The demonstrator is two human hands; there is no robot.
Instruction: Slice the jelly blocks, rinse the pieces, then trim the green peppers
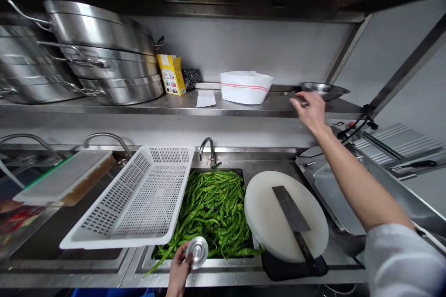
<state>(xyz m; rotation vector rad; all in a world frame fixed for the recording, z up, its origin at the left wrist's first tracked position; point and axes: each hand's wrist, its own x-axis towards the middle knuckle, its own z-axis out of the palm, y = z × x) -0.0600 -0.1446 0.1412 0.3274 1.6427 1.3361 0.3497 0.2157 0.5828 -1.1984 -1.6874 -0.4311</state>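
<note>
My left hand [178,267] is at the front edge of the sink, its fingers closed on a small round metal lid [197,251]. Behind it the sink basin [216,167] is full of long green peppers [212,206]. My right arm stretches up to the steel shelf [174,104], where my right hand [311,110] grips the rim of a shallow metal bowl [324,89]. A cleaver [292,220] lies on a round white cutting board [268,216] right of the sink.
A white perforated basket [135,204] leans over the sink's left side. Stacked steel pots [101,55], a yellow box [170,74] and a white paper hat [245,87] sit on the shelf. A tap [208,148] stands behind the basin; metal trays [397,141] lie right.
</note>
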